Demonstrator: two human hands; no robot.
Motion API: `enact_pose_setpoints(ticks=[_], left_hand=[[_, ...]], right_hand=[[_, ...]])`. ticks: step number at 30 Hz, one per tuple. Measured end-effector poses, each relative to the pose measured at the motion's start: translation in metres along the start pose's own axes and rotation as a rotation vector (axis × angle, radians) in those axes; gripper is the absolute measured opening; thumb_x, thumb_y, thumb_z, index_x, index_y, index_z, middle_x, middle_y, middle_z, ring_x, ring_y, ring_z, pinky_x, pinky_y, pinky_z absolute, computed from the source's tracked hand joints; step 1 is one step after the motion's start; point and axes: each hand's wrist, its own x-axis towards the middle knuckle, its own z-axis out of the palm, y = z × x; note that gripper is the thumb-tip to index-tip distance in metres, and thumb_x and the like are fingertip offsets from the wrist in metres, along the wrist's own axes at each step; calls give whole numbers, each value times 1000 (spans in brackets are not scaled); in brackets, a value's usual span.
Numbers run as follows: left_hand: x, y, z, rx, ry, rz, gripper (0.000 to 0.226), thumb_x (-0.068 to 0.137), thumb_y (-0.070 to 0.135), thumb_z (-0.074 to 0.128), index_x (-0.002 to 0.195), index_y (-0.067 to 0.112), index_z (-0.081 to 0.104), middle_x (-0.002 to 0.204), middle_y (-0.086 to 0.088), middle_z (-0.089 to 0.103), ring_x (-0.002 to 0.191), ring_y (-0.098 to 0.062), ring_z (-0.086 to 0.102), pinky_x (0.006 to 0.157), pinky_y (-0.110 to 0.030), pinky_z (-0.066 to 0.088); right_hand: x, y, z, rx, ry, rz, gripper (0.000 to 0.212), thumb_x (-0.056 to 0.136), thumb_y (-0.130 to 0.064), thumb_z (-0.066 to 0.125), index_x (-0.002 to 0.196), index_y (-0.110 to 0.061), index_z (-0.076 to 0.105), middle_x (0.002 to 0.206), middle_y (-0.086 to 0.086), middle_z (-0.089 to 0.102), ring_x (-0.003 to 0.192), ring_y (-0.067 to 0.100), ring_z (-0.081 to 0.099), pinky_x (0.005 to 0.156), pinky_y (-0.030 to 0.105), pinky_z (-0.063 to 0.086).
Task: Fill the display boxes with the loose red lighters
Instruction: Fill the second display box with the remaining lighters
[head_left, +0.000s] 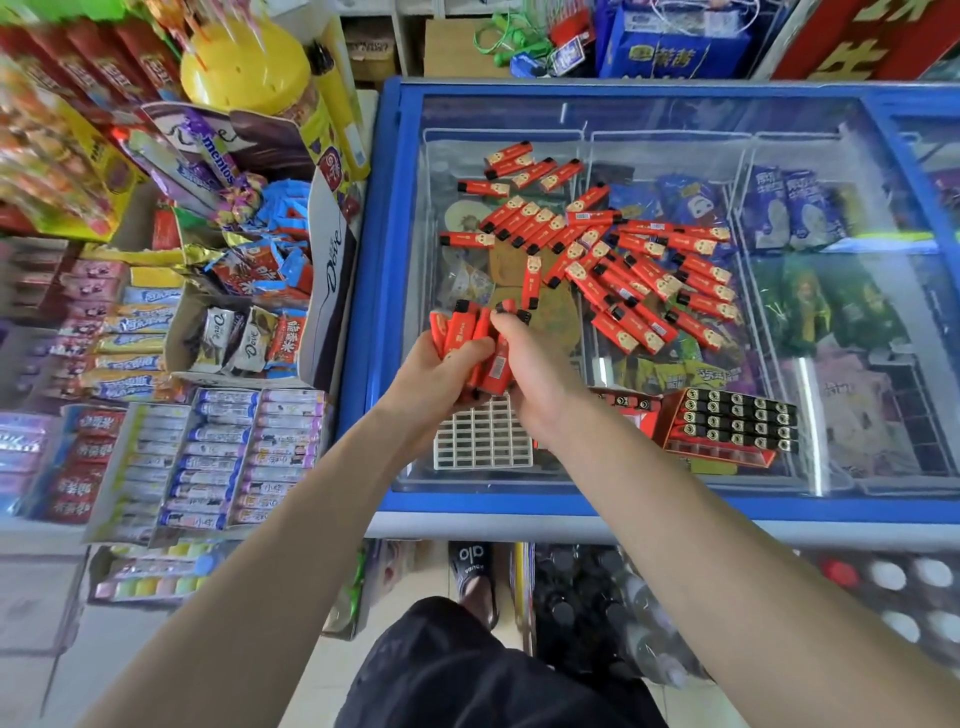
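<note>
"Dove" on carton (332, 260), "mentos" on roll (221, 156), "alo" on slipper (470, 558).

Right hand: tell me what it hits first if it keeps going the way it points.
The right hand points up-left, already pinching the lighter bundle in the left hand; beyond, probably the freezer lid.

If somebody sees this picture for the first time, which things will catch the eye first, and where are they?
First, the loose red lighters scattered over the freezer's glass lid. Next, at the centre, the left hand and right hand together grip a bundle of lighters above an empty white grid tray. To its right stands a nearly full display box.
</note>
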Motion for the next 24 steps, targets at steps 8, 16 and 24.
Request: enact_pose_setpoints(ticks=[8,16,24], left_hand=[[-2,0,-15,-12,24,-20,37,85,17,76,116,0,65,85,-9,70,75,-16,68,66,-27,55],[-6,-18,-52,22,165,-77,19,89,11,75,104,14,64,85,-3,71,79,-17,71,82,-39,62],[-1,-32,-63,160,249,-86,27,86,18,78,108,11,64,93,-12,72,88,-26,72,82,-42,62]], right_hand=[[3,7,-8,-23,27,-75,21,101,-14,51,103,0,67,97,21,71,93,38,71,89,50,60],[-4,14,-32,-262,-37,-170,19,104,-17,53,122,-18,60,91,1,78,82,21,55,71,39,42],[-5,27,-35,-494,-152,-334,51,105,-19,53,150,-42,44,94,1,76,64,23,46,61,37,46]])
